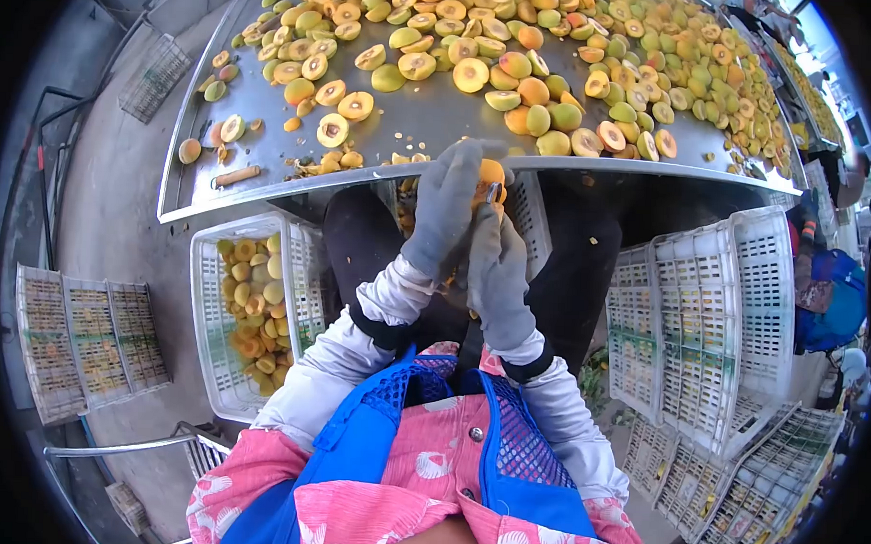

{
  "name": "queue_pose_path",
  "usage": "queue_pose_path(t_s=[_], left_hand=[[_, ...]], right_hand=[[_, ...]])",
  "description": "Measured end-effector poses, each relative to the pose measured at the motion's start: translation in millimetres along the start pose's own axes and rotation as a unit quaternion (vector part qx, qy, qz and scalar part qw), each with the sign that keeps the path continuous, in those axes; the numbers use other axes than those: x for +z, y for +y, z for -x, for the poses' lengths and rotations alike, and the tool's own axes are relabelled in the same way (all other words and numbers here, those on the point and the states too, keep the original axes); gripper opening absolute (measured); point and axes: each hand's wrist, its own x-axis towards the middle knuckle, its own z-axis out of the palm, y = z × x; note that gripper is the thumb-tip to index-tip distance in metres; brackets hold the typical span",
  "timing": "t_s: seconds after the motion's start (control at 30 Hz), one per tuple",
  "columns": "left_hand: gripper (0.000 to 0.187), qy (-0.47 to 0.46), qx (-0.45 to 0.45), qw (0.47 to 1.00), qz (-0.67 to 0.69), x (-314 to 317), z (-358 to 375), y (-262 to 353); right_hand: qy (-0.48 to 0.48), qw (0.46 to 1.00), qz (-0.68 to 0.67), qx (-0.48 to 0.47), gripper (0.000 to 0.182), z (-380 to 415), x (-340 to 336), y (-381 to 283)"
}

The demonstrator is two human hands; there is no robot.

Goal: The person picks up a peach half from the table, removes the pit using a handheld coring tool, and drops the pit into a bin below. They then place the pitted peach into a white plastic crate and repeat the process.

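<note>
My left hand (445, 207), in a grey glove, is wrapped around an orange fruit (492, 171) held just below the table's front edge. My right hand (498, 269), also gloved in grey, grips a small metal blade (494, 193) whose tip touches the fruit. Both hands meet over my lap. Most of the fruit is hidden by the left glove's fingers.
A steel table (266, 185) carries several halved and whole orange-green fruits (520, 54) and pits near its edge. A white crate (204, 312) at my left holds fruit. Empty white crates (702, 320) stack at my right; flat crates (78, 341) lie on the floor left.
</note>
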Motion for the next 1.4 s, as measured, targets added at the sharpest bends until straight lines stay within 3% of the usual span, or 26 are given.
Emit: queue_pose_path(t_s=[0.1, 0.17, 0.27, 0.37, 0.43, 0.53, 0.6, 0.67, 0.77, 0.83, 0.93, 1.0, 1.07, 1.13, 1.2, 1.23, 1.27, 1.3, 1.37, 1.4], left_hand=[[0.036, 0.032, 0.083, 0.996, 0.015, 6.5, 4.9, -6.9], [0.037, 0.029, 0.06, 0.998, 0.019, 6.6, 8.0, -1.8], [0.037, 0.018, 0.038, 0.999, 0.013, 3.4, 6.7, -1.3], [0.038, 0.015, 0.033, 0.999, 0.002, 5.8, 8.7, 0.4], [0.039, 0.021, 0.027, 0.999, -0.005, 6.8, 9.9, 0.2], [0.04, 0.009, 0.043, 0.998, -0.033, 5.0, 11.6, -0.5], [0.041, -0.038, -0.01, 0.999, -0.028, 5.4, 12.8, 6.8], [0.043, -0.059, -0.013, 0.998, -0.024, 0.9, 9.5, 3.1], [0.044, -0.121, -0.05, 0.991, -0.018, -10.3, 1.6, -11.5], [0.05, -0.124, -0.143, 0.982, 0.003, -15.2, 4.6, -17.8], [0.049, -0.089, -0.135, 0.984, -0.075, -17.3, 5.8, -24.1], [0.047, -0.044, -0.133, 0.988, -0.064, -19.4, 8.1, -30.4], [0.046, 0.007, -0.122, 0.991, -0.053, -33.0, 9.8, -32.5], [0.038, 0.16, -0.044, 0.983, -0.076, -78.6, 23.7, -22.8], [0.024, 0.259, -0.005, 0.949, -0.177, -145.7, 49.4, 0.6], [0.021, 0.285, 0.065, 0.836, -0.464, -195.0, 69.5, 13.2], [0.019, 0.281, 0.119, 0.64, -0.706, -231.5, 83.8, 25.1], [0.019, 0.285, 0.115, 0.633, -0.71, -242.1, 86.9, 35.1], [0.022, 0.334, 0.171, 0.538, -0.755, -246.1, 83.8, 48.8], [0.022, 0.318, 0.136, 0.643, -0.683, -243.7, 68.1, 46.0]], right_hand=[[0.012, 0.999, 0.025, -0.041, 0.033, 4.3, 2.8, -7.9], [0.016, 0.998, 0.037, -0.057, 0.033, 7.3, 1.4, -10.0], [-0.041, 0.998, 0.049, -0.009, 0.035, 6.4, -6.2, -7.9], [-0.038, 0.99, 0.103, -0.088, 0.036, 6.3, -7.9, -10.9], [-0.097, 0.978, 0.019, 0.183, 0.038, 9.6, -13.1, -31.3], [-0.131, 0.949, -0.055, 0.28, 0.041, 11.2, -17.7, -46.1], [-0.17, 0.938, -0.082, 0.292, 0.046, 11.6, -26.6, -47.0], [-0.24, 0.861, -0.211, 0.395, 0.05, 7.7, -35.3, -58.9], [-0.31, 0.821, -0.278, 0.391, 0.055, 1.5, -42.0, -38.4], [-0.331, 0.791, -0.316, 0.406, 0.056, 0.3, -45.0, -26.1], [-0.351, 0.734, -0.392, 0.429, 0.056, -3.7, -47.7, -4.6], [-0.384, 0.662, -0.476, 0.433, 0.054, -7.0, -49.1, 11.6], [-0.388, 0.65, -0.503, 0.416, 0.054, -3.5, -45.4, 21.7], [-0.4, 0.631, -0.529, 0.404, 0.054, -0.2, -43.8, 34.1], [-0.268, 0.758, -0.354, 0.478, 0.054, -5.3, -44.9, 49.9], [-0.262, 0.753, -0.346, 0.494, 0.054, -6.4, -44.0, 56.1], [-0.252, 0.749, -0.339, 0.511, 0.053, -6.1, -42.5, 61.2], [-0.266, 0.751, -0.333, 0.504, 0.051, -6.1, -39.2, 63.8], [-0.258, 0.759, -0.287, 0.524, 0.05, -7.3, -24.5, 53.2], [-0.242, 0.772, -0.242, 0.536, 0.048, -9.4, -19.8, 48.9]])
